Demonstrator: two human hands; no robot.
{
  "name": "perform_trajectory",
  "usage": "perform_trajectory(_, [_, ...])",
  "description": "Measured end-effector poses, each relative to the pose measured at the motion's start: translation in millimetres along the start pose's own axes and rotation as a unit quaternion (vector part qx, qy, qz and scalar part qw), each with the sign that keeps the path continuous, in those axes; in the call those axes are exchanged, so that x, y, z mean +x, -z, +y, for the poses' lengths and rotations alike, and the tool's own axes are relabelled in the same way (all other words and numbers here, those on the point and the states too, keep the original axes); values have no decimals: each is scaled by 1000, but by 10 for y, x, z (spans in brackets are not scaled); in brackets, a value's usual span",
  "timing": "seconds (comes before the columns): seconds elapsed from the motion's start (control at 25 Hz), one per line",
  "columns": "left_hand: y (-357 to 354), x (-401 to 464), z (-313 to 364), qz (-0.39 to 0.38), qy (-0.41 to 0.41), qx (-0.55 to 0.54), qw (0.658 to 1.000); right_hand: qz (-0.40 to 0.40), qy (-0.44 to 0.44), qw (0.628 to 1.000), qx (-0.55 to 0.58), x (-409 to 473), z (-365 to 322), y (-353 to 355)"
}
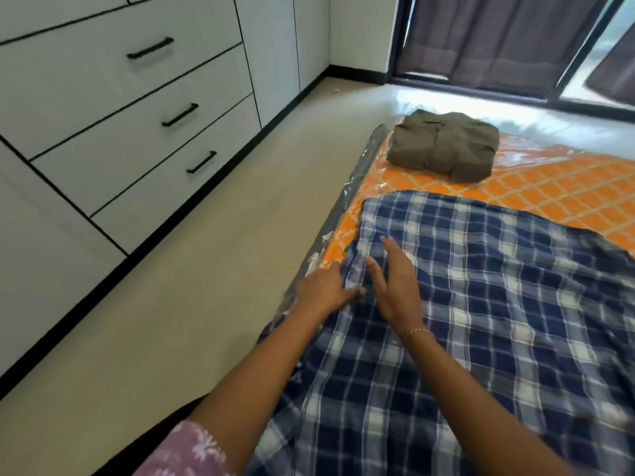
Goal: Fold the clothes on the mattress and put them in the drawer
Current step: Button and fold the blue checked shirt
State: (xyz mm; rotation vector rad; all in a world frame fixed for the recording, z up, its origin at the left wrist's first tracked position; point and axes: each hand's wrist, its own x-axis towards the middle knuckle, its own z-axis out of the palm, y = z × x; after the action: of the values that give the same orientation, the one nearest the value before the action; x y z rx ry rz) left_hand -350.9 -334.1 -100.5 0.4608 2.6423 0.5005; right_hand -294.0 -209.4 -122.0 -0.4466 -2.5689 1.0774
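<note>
A blue and white plaid shirt [481, 304] lies spread over the near part of the orange patterned mattress [549, 187], which is wrapped in clear plastic. My left hand [323, 290] rests at the shirt's left edge, fingers touching the fabric near the mattress side. Just to its right, my right hand [395, 280] lies flat on the shirt with straight fingers. A folded olive-brown shirt [443, 146] sits at the mattress's far left corner. White drawers [144, 132] with black handles, all closed, line the wall at the left.
A strip of beige floor [213, 269] runs between the mattress and the drawer unit. Dark curtains [498, 36] hang over a window at the back right. Tall white cabinet doors [281, 46] stand beyond the drawers.
</note>
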Motion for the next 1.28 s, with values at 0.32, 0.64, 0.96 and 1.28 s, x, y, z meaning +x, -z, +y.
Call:
perform_trajectory(0.32, [533,-429,-488,216,151,-464,846,26,-2,990,136,-653,-626,194])
perform_trajectory(0.64, [832,-1124,136,87,-85,-528,841,-127,-264,805,516,-533,-1206,619])
perform_trajectory(0.96, [-34,-1865,-256,-292,17,-466,835,-68,-189,765,612,-649,-1020,1372])
perform_trajectory(1.28, [-548,-2299,397,-309,-127,-143,932,263,-377,597,657,-1874,380,1735])
